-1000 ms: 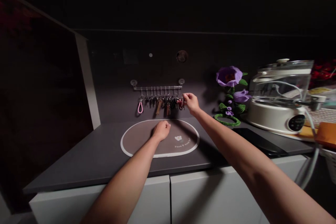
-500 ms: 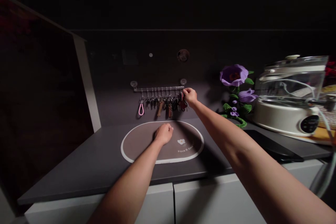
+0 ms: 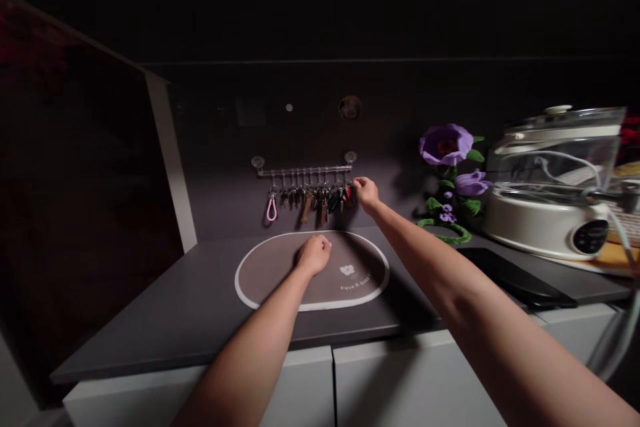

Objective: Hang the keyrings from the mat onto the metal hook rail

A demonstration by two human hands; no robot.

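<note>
My right hand (image 3: pixel 367 193) reaches to the right end of a clear hook rail (image 3: pixel 305 171) on the dark wall. Its thumb and fingers are pinched together beside a red key holder (image 3: pixel 347 194); what they grip, if anything, is too small to make out. Several bunches of keys (image 3: pixel 295 195) hang along the rail, some with brown tags (image 3: pixel 307 207). A pink loop strap (image 3: pixel 271 208) hangs at the left end. My left hand (image 3: pixel 315 253) is curled closed above the oval brown mat (image 3: pixel 270 273), its palm side hidden.
On the right of the dark counter (image 3: pixel 165 307) stand purple knitted flowers (image 3: pixel 447 145) and a cream appliance with a clear lid (image 3: pixel 530 217). A flat black object (image 3: pixel 515 277) lies before them. White cabinet doors (image 3: pixel 410 380) are below.
My right hand has dropped slightly and moved a little right, away from the rail's end. The red key holder shows more plainly. My left hand stays over the mat.
</note>
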